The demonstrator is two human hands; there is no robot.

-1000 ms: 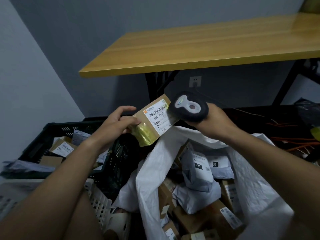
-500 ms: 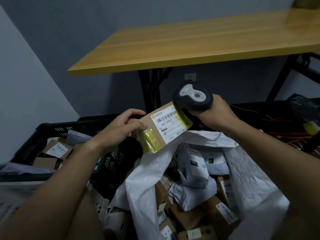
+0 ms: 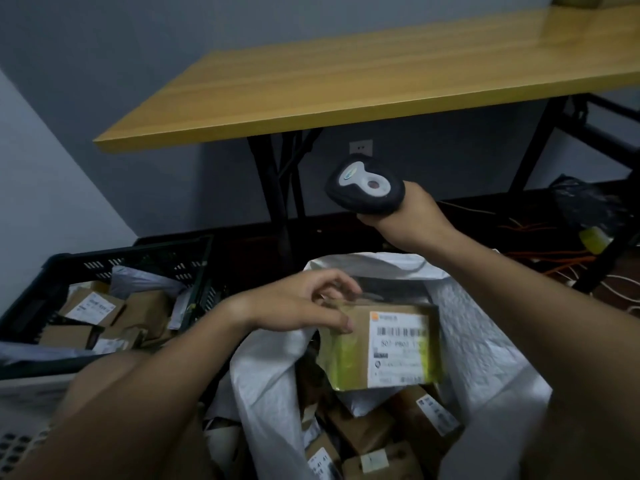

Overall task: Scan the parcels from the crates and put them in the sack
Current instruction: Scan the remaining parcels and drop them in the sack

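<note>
1. A yellow wooden worktop on black legs is filling the top of the view, with a grey wall behind it.
2. The white sack is standing open in the middle, and many brown and grey parcels are lying inside it.
3. A black crate is sitting to the left of the sack, and more brown parcels are lying in it.
4. The small brown parcel, with yellow tape and a white barcode label facing up, is lying at the mouth of the sack, on top of the others.
5. The left hand is reaching over the sack edge with loose, half-bent fingers; whether the thumb tip is touching the parcel, I cannot tell.
6. The right hand is raised above the sack, its grip closed around the black scanner.
</note>
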